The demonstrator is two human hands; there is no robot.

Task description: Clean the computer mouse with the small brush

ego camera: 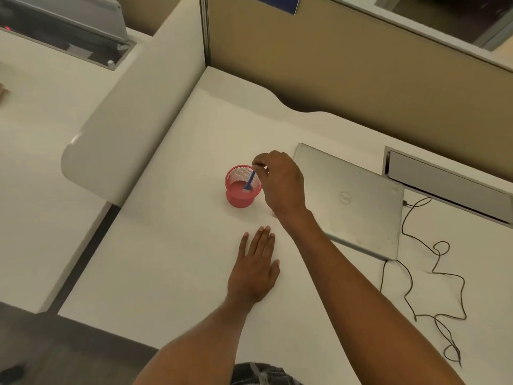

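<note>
Hands: right [280, 182] pinching thin brush [250, 181], round mesh cup [238, 200]

Pink, blue and silver on a white desk

A pink mesh cup [243, 187] at centre frame holds a blue-handled brush [250, 180]; the laptop [352, 201] to its right is silver, the cable [433, 273] at lower right black, the desk [172, 245] white, the partition [333, 65] along the top tan.

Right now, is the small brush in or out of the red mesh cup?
In. The blue brush leans inside the red mesh cup, head at the bottom, its handle top pinched by the right hand.
</note>
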